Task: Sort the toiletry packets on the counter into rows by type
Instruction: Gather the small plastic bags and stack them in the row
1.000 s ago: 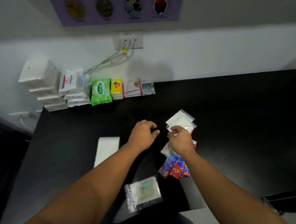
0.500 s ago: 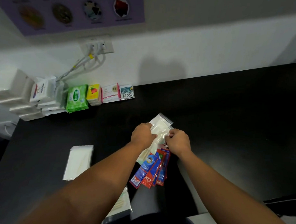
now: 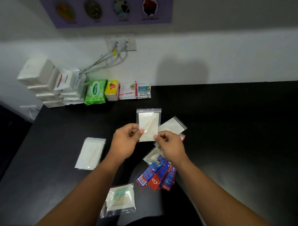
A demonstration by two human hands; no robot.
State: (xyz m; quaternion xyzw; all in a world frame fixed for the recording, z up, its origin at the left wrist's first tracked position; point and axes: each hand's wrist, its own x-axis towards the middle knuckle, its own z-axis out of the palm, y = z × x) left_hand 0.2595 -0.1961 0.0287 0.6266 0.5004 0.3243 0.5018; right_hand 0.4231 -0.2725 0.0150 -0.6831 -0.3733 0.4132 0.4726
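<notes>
- A clear zip-top plastic packet [image 3: 148, 124] with a white pad inside is being held upright above the middle of the black bench [image 3: 228, 132], its zip edge pointing toward the wall.
- The left hand [image 3: 125, 142] is pinching the packet's lower left edge, its grip narrowed to the thumb in front and curled fingers behind.
- The right hand [image 3: 170, 145] is pinching the lower right corner, its grip likewise closed on the plastic between thumb and fingertips.
- A second clear packet [image 3: 174, 126] of the same kind is lying on the bench just behind the held one, tilting to the right.
- A third clear packet [image 3: 151, 157] is lying partly under the right wrist, touching the fan of red and blue toothpaste sachets [image 3: 157, 176] that is spreading toward the person.
- A stack of flat white packets [image 3: 91, 153] is lying left of the left forearm, apart from the rest.
- A clear bag with a pale green card and thin sticks [image 3: 121, 199] is lying nearest the person, between the forearms.
- Along the wall at the back left a row is standing: white tissue packs [image 3: 38, 75], white packs with red marks [image 3: 66, 81], a green wipes pack [image 3: 95, 91], yellow packs with a strawberry picture [image 3: 112, 89], a white and pink sachet [image 3: 128, 90] and a teal and white sachet [image 3: 143, 91].
- A wall socket with white cables [image 3: 121, 42] is sitting above that row.
</notes>
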